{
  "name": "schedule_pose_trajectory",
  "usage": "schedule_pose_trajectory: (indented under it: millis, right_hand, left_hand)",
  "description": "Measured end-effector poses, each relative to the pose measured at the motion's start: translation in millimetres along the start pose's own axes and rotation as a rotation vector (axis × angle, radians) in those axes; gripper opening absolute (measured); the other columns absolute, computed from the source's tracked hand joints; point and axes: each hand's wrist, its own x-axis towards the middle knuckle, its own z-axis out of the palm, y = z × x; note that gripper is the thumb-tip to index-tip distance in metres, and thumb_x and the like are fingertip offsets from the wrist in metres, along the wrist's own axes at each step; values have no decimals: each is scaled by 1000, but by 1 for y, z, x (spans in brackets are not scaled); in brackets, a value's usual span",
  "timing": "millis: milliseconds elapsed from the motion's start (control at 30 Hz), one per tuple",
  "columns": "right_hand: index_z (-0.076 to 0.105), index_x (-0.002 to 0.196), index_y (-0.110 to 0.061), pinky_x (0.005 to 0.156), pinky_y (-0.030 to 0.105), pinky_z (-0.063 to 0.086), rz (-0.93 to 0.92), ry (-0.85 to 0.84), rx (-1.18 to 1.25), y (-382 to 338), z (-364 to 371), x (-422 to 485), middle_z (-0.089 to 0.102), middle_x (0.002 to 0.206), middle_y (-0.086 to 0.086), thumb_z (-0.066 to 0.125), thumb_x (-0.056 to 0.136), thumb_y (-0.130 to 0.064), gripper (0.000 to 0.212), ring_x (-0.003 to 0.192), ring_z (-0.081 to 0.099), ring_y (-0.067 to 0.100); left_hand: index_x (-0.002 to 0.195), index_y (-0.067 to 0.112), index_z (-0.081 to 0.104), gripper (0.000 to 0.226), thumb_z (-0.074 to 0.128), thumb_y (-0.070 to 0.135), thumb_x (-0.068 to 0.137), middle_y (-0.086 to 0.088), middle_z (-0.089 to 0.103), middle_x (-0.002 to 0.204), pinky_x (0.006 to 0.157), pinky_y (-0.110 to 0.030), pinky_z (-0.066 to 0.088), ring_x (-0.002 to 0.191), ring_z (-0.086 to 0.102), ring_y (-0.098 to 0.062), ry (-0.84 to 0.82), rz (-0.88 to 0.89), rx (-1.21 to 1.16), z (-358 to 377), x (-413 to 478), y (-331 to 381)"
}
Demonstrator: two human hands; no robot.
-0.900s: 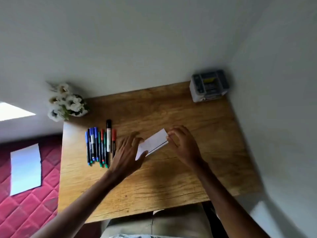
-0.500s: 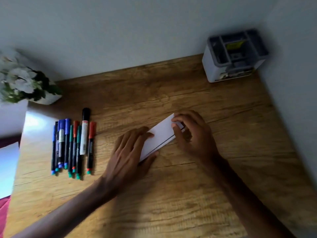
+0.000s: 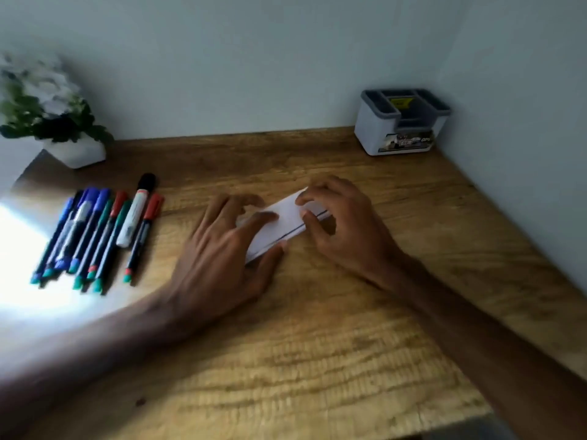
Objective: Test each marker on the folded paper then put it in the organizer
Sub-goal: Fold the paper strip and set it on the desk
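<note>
Occupying most of the frame, a wooden table (image 3: 317,360) runs from the lower edge up to a pale wall, with a second wall closing the right side.

Containers:
- A white pot (image 3: 79,154) stands at the upper left of the frame, on the table's far corner. It holds a plant with green leaves and white blooms, which are blurred.
- A white organizer (image 3: 378,134) with a grey compartmented top stands at the upper right, against the far wall and near the corner. A yellow patch shows in a rear compartment, but what it is cannot be told. The other compartments read dark, with no marker visible in them. A printed label runs across the organizer's front face.

A row of markers (image 3: 95,236) lies on the table at the left of the frame, side by side and touching, with caps in blue, green and red. One thicker marker (image 3: 136,211) in the row has a white barrel and a black cap. All of them lie well apart from the organizer.

The left hand (image 3: 219,258) lies flat at the centre with its fingers straight and spread, pressing down on the lower left end of the folded paper (image 3: 286,217). The right hand (image 3: 346,230) sits just right of centre. Its fingers are arched over the paper's upper right end and its thumb is set against the near edge, so that end is held between them.

The paper is white and lies on the table between the hands, slanting from lower left to upper right, with a dark line along its near side.
</note>
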Motion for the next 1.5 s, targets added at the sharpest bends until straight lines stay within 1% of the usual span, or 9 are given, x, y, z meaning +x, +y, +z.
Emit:
schedule_pose_trajectory:
  millis: [133,267,500,633,800,867,1133,1367,1500]
  right_hand:
    - [72,114,-14,94,32,50,-55,-20,-57,-11,-1,-5,65,117,2,63,95,-22,22,112,56,14]
    - [74,112,-13,93,36,52,-60,-29,-81,-17,-4,-7,70,114,4,63,94,-18,21,109,61,17]
    - [74,106,-13,92,30,52,-50,-44,-95,-16,-8,-6,70,110,1,65,91,-9,18,107,60,13]
    - [73,105,-14,96,27,49,-48,-29,-129,-12,-6,-5,69,114,3,64,90,-5,19,114,59,17]
    - [73,105,-9,92,29,49,-108,13,-124,-15,-6,-3,70,114,8,62,90,0,20,111,60,20]
    - [72,105,-9,90,31,51,-125,8,-112,-17,-5,-1,70,113,8,61,91,-1,20,110,61,20]
    - [74,103,-8,88,28,50,-125,-12,-117,-21,-4,1,71,109,7,62,93,-4,17,106,62,20]
    - [73,104,-9,87,25,47,-144,-47,-120,-25,-2,-1,69,109,6,60,94,-6,17,105,61,18]
    - [71,105,-10,86,23,43,-161,-58,-121,-26,0,-1,68,110,6,59,96,-10,16,104,59,17]
  left_hand:
    - [136,22,63,53,56,56,96,-4,53,142,109,-40,42,134,42,-21,3,12,12,-5,-1,0]
    - [129,20,68,48,56,55,98,-4,53,144,109,-36,38,135,41,-22,21,38,-1,-7,-3,2]
    - [124,20,67,42,56,52,99,-2,55,141,107,-36,40,133,48,-21,27,49,-48,-8,-3,2]
    - [120,21,68,39,57,51,99,0,58,137,103,-33,43,126,54,-20,66,49,-55,-5,-2,1]
    - [118,22,68,37,56,51,98,3,62,132,101,-33,43,124,54,-17,102,54,-54,-2,-2,0]
    - [119,22,66,37,57,50,97,3,63,131,100,-32,43,124,53,-17,114,64,-62,-4,-2,1]
    - [116,20,66,34,59,47,95,2,66,126,99,-34,47,121,53,-16,164,101,-60,-3,-3,1]
    - [118,19,66,36,60,46,95,1,67,124,99,-33,44,121,52,-17,174,106,-47,-5,-3,4]
    - [115,18,69,34,60,44,94,-1,72,114,94,-36,48,115,54,-18,214,133,-38,-5,-5,6]
